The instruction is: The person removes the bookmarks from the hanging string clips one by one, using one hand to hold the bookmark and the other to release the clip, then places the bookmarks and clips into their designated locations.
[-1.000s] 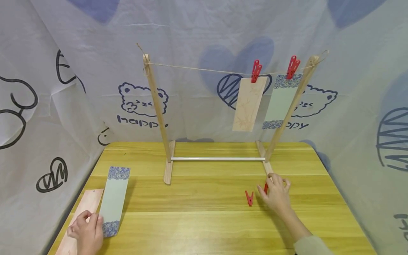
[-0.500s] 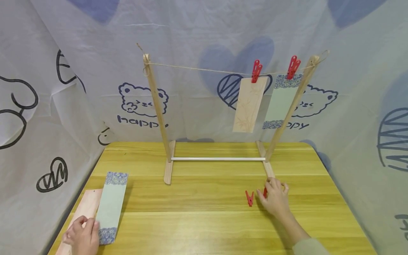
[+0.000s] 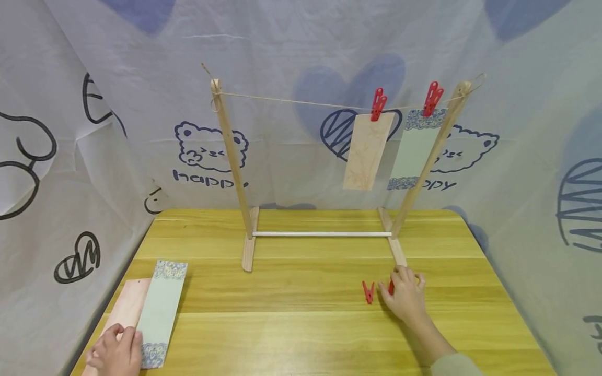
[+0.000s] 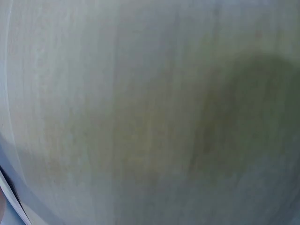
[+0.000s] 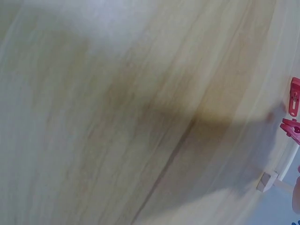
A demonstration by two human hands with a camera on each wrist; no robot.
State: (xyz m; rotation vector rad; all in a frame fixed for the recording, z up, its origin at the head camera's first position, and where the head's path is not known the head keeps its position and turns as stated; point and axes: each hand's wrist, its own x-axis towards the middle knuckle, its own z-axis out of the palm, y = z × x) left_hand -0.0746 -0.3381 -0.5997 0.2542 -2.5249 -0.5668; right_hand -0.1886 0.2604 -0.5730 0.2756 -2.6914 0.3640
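My left hand [image 3: 116, 352] pinches a pale green bookmark [image 3: 162, 310] with blue patterned ends by its lower left edge. Under that hand lies a pinkish bookmark [image 3: 127, 305], partly covered. At the foot of the stand, my right hand [image 3: 405, 296] holds a small red clothespin [image 3: 391, 287] between thumb and fingers, mostly hidden by them. A second red clothespin [image 3: 368, 292] lies just left of it on the table. Red clothespins [image 5: 291, 130] show at the right edge of the right wrist view, beside a fingertip [image 5: 296, 197]. The left wrist view is mostly blurred tabletop.
A wooden stand [image 3: 235, 162] with a white crossbar [image 3: 322, 234] carries a string [image 3: 287, 100] between two posts. From it hang a beige bookmark [image 3: 367, 151] and a green one [image 3: 414, 151], each under a red clip. A printed cloth [image 3: 282, 47] encloses the table [image 3: 291, 334].
My left hand has drawn the green bookmark down and left, further over the pinkish one. My right hand and its clothespin have shifted slightly toward me. The hanging beige bookmark sways a little.
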